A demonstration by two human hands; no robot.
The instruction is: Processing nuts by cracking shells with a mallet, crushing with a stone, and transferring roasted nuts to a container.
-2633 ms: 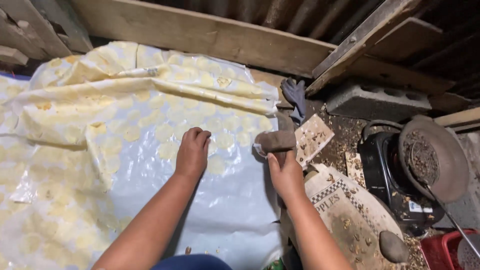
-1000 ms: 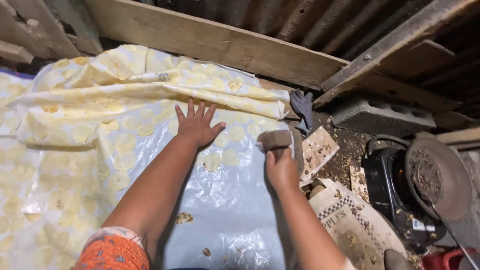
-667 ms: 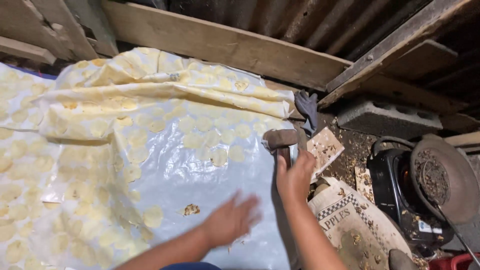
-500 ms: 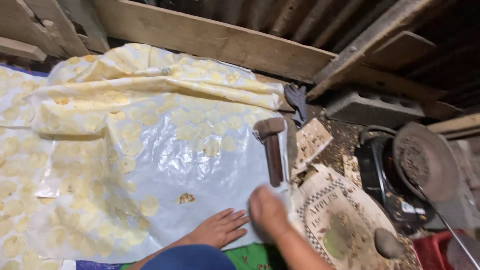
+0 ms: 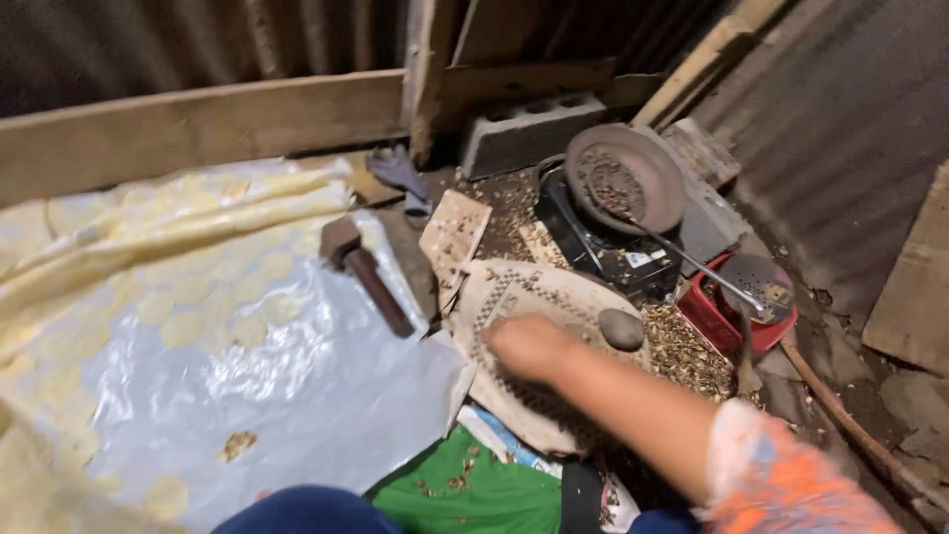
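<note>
Reaching right hand (image 5: 529,346) over sack (image 5: 514,297) | fingers blurred, cannot tell | hammer (image 5: 364,272) head points far-left

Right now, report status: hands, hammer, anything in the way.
Right hand blurred over woven sack, grip unclear. Left hand out of view. Hammer lying on plastic sheet, untouched. Grey stone beside the hand.

Plastic sheet (image 5: 247,366), hammer (image 5: 363,273) on floor (image 5: 840,396)

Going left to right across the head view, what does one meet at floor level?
Yellow-patterned plastic sheet → hammer → right hand → grey stone → red container.
</note>
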